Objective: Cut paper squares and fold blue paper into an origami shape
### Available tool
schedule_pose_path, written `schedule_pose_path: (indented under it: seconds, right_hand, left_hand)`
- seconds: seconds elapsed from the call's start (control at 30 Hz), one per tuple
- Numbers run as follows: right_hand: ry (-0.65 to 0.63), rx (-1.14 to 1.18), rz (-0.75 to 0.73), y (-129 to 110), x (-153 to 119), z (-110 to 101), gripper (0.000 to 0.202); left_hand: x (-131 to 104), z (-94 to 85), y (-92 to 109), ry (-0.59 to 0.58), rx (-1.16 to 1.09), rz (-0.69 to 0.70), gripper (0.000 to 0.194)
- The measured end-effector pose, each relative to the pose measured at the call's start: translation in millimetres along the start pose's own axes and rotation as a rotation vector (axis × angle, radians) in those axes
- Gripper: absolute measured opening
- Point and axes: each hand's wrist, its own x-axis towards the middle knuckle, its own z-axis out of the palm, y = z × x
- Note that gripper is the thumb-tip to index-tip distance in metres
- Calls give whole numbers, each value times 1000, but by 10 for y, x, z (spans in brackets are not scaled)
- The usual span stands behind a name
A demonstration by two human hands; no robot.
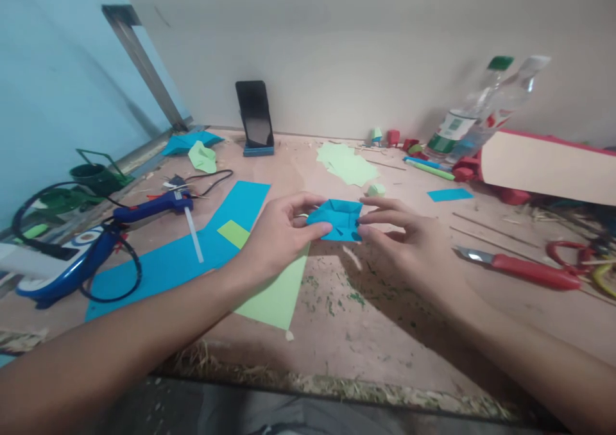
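A small piece of blue paper [339,217], creased and partly folded with raised edges, is held up between my two hands over the middle of the table. My left hand [283,230] pinches its left side, thumb across the front face and fingers behind. At the right edge, the thumb and fingertips of my right hand [404,233] close on the paper. Beneath my left forearm lie a sheet of light green paper [276,300] and larger blue paper pieces [168,265]. A small yellow-green strip [233,233] rests on the blue.
A blue glue gun [149,209] with its cable lies left. A phone [255,117] stands at the back. Plastic bottles [455,130] lean at back right. A red-handled utility knife [534,271] and scissors [570,255] lie right. Green scraps [356,298] litter the tabletop.
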Motion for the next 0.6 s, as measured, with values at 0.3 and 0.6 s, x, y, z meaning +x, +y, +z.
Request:
schedule_pose_path:
  seconds: [0.3, 0.6]
  right_hand:
    - [-27, 195, 152, 24, 39, 19, 11]
    - [-31, 229, 239, -26, 44, -5, 14]
  left_hand:
    - [-16, 13, -21, -42, 26, 36, 30]
    - [1, -8, -50, -32, 32, -2, 34]
